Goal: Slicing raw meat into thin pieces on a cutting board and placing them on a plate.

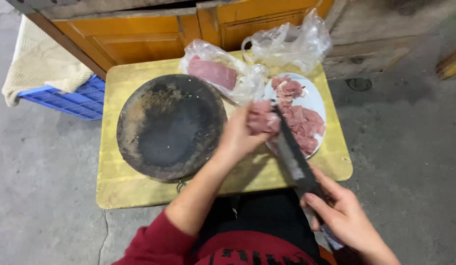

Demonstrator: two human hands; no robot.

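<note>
The left hand (236, 138) grasps raw meat (262, 119) against the cleaver (292, 153) gripped by the right hand (342, 214); slippery slices could miss the white plate (318, 97), or fingers meet the edge.

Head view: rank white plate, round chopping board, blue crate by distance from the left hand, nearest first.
From the left hand:
1. White plate, just right of the hand, holding sliced meat.
2. Round chopping board, just left; nearly as close as the plate.
3. Blue crate, far left, on the floor.
</note>
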